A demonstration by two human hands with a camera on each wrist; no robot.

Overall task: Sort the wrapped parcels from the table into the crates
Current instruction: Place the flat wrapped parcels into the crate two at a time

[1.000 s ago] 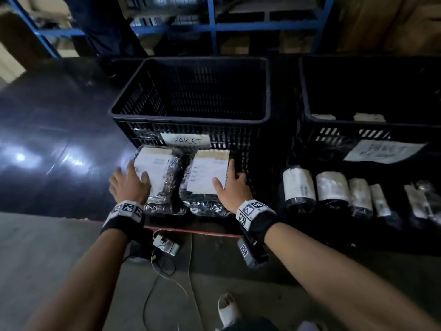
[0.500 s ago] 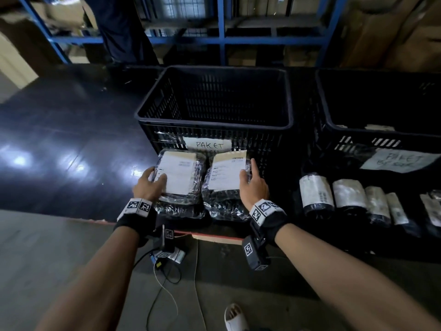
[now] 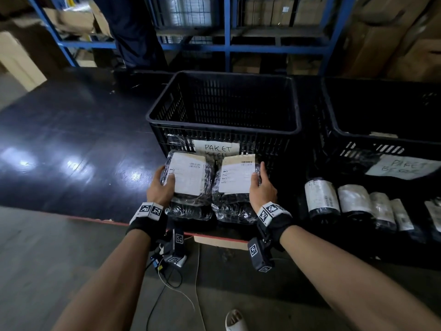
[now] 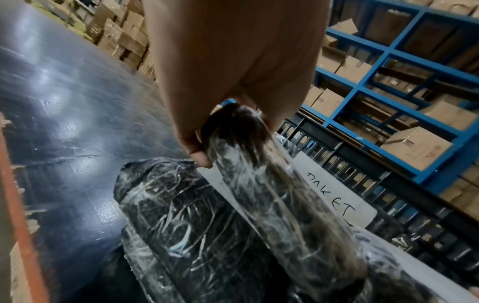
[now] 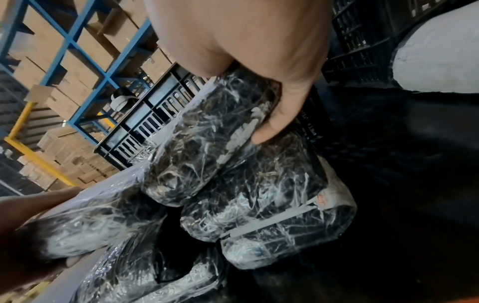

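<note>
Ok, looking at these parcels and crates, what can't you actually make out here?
- Label print on the left parcel and right parcel: too small in the head view.
- Second line of the middle crate's sign: covered by the parcels.
- Right crate: cut off by the head view's edge; its sign is blurred.
- Left hand and right hand: fingers under the parcels are hidden.
- Crate insides: too dark.

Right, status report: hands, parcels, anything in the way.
Left hand grips top left parcel; right hand grips top right parcel. Each sits on a second parcel. Labelled crate directly ahead, open top, path clear.
</note>
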